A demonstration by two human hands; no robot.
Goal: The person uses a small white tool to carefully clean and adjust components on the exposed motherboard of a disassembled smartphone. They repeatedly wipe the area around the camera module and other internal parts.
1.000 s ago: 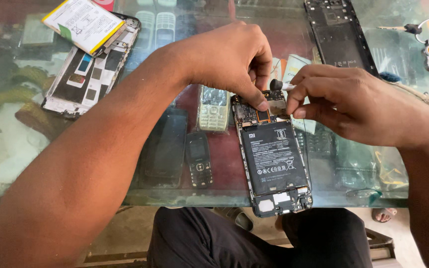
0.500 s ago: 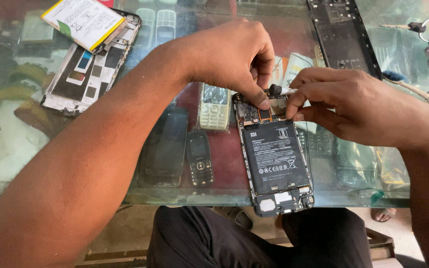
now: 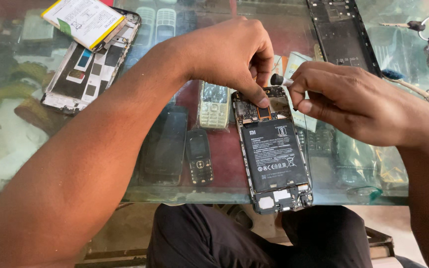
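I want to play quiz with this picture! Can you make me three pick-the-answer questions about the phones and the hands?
1. Where does the opened phone lie?
A. on the glass table
B. on the floor
C. on a chair

2. What colour is its battery?
A. black
B. red
C. yellow

3. What is the left hand doing?
A. pressing a finger on the phone's top
B. resting flat beside it
C. holding keys

Answers: 1 A, it lies on the glass. 2 A, the big pack is black. 3 A, a fingertip presses the board.

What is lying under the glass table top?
Under the glass table top, several phones show: a pale keypad phone and a small black phone. The left hand and forearm cover others.
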